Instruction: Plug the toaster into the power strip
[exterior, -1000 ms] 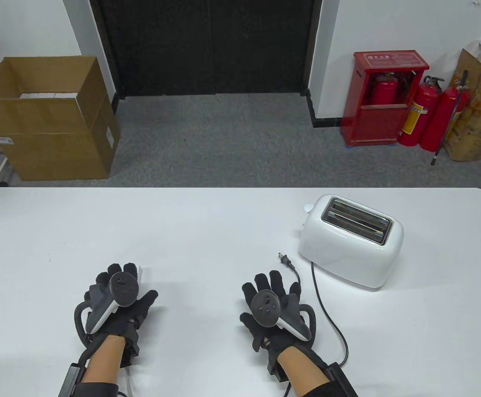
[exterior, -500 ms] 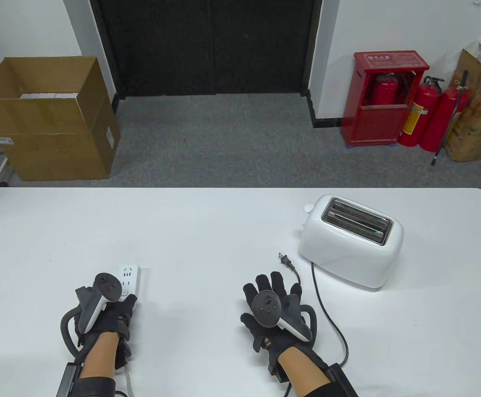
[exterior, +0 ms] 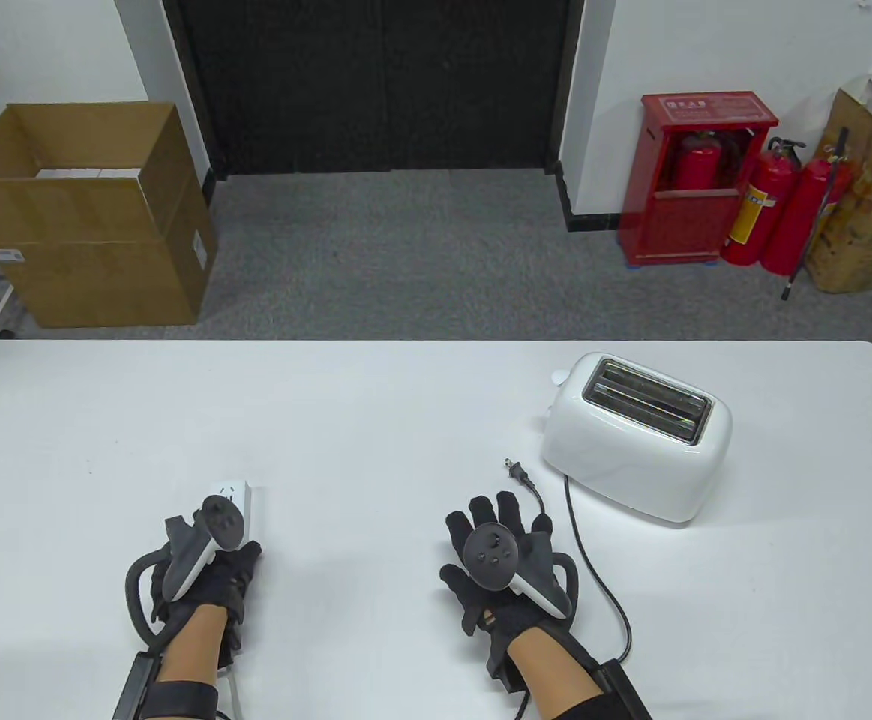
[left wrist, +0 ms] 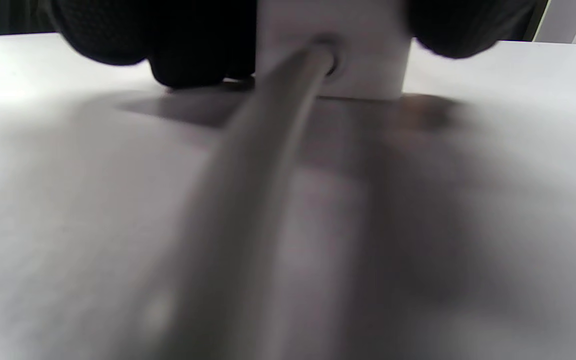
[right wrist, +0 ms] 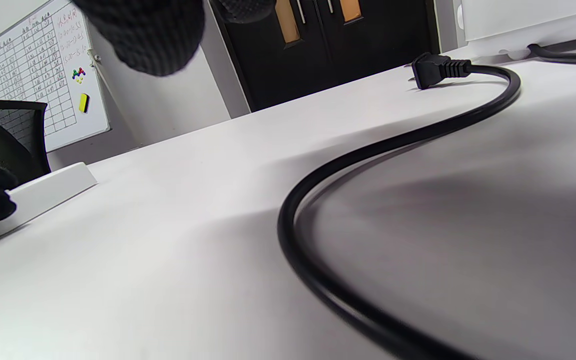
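Observation:
The white toaster stands at the right of the table. Its black cable curves round to the plug, which lies free on the table just beyond my right hand. That hand is open with its fingers spread, holding nothing. My left hand grips the near part of the white power strip; only the strip's far end shows. In the left wrist view my fingers flank the power strip's end, where its white cord leaves. The right wrist view shows the plug and the cable.
The white table carries only these things. On the floor beyond it are a cardboard box at the left and a red extinguisher cabinet at the right.
My left hand drew back from lying over the power strip, uncovering its far end, then closed around its near part. My right hand shifted slightly right.

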Demonstrator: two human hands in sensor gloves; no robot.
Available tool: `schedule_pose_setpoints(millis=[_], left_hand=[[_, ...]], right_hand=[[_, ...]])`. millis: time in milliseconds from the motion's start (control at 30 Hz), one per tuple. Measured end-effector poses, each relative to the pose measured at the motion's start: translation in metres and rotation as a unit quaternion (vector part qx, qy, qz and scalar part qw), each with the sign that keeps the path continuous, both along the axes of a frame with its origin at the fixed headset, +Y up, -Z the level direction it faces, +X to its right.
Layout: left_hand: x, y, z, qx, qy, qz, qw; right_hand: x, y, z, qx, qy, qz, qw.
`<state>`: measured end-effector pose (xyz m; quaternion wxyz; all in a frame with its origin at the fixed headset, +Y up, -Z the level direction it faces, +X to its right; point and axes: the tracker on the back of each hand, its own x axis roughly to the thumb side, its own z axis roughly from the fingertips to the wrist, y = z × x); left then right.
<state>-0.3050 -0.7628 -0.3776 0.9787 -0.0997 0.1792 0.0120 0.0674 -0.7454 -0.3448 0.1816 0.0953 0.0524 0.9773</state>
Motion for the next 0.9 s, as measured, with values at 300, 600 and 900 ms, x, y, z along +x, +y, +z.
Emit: schedule_pose_setpoints(millis=[300, 600, 900], left_hand=[[0.044, 0.006, 0.002, 0.061, -0.108, 0.073, 0.990], [0.119, 0.011, 0.015, 0.079, -0.232, 0.099, 0.964], [0.155, 0.002, 0.029, 0.054, -0.310, 0.119, 0.942]], right_hand=[[0.015, 0.003, -0.004, -0.013, -0.028, -0.038, 0.999], [0.022, 0.000, -0.008, -0.025, -0.043, -0.046, 0.998], [0.026, 0.001, -0.009, -0.025, -0.051, -0.053, 0.997]])
